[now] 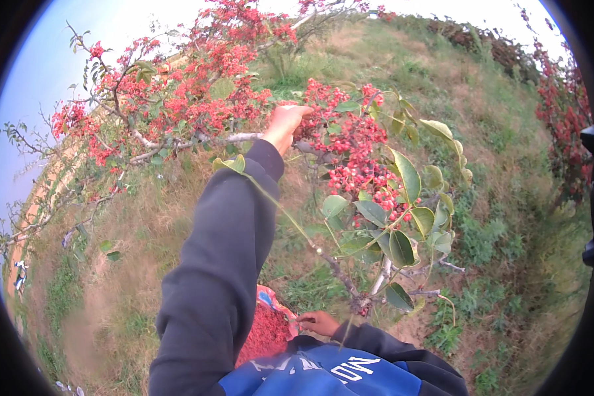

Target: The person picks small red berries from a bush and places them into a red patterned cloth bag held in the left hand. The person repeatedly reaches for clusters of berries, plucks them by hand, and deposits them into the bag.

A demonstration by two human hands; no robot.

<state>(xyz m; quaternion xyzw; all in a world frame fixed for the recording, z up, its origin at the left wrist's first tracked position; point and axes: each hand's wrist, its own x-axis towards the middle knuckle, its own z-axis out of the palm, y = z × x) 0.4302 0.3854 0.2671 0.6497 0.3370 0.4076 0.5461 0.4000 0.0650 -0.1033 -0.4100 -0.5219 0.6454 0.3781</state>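
Note:
My left hand (288, 123) reaches up, with its thumb against a cluster of red prickly ash berries (359, 141), apparently Sichuan pepper. Its other fingers are partly hidden among the berries. A pale branch (247, 136) runs behind that wrist. Low in front of my body, my right hand (319, 322) has its fingertips at the rim of a bag (266, 296) with colored printing. Whether they pinch the rim, I cannot tell. Loose red berries (266, 330) fill the part of the bag that shows; my left sleeve and sweatshirt hide the rest.
More berry-laden branches (203, 94) spread up and to the left. A leafy twig (344, 277) crosses close before my chest, its long shoot passing over my left sleeve. Grass and weeds (480, 237) cover the ground. Another red-fruited shrub (567, 119) stands at the far right.

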